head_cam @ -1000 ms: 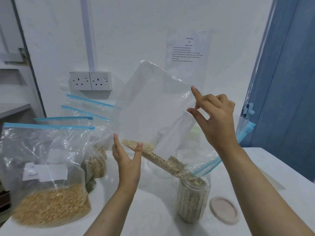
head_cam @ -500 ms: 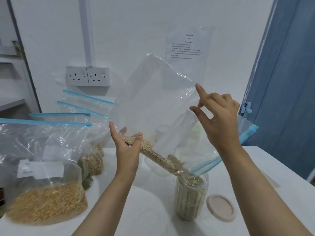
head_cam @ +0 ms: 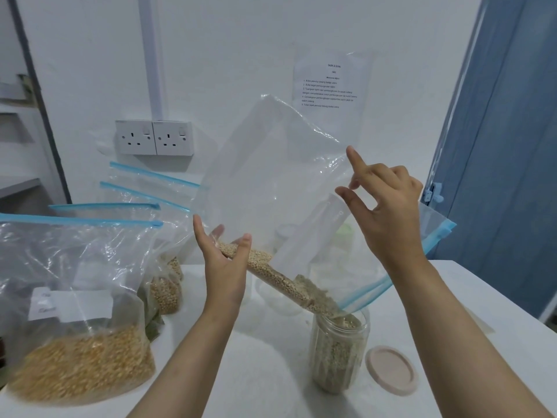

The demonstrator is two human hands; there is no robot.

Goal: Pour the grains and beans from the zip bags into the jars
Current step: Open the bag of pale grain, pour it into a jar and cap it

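A clear zip bag (head_cam: 271, 182) with a blue zip is tilted down to the right, its open corner over a clear jar (head_cam: 337, 357). Pale grains (head_cam: 271, 273) lie along the bag's lower edge and run into the jar, which is nearly full. My left hand (head_cam: 224, 273) grips that lower edge between thumb and fingers. My right hand (head_cam: 391, 212) is at the bag's upper right side, with index finger and thumb stretched out and the other fingers curled at the bag. The jar's round beige lid (head_cam: 391, 369) lies flat to its right.
A large zip bag of yellow kernels (head_cam: 75, 312) stands at the left on the white table (head_cam: 256, 372). Several more zip bags (head_cam: 165, 291) stand behind it. Wall sockets (head_cam: 153, 137) and a printed sheet (head_cam: 328, 86) are on the wall. A blue door (head_cam: 512, 146) is at right.
The strip of grains in the bag has grown shorter as they slid into the jar. My left hand has lifted the bag's lower edge slightly. My right hand keeps its pose.
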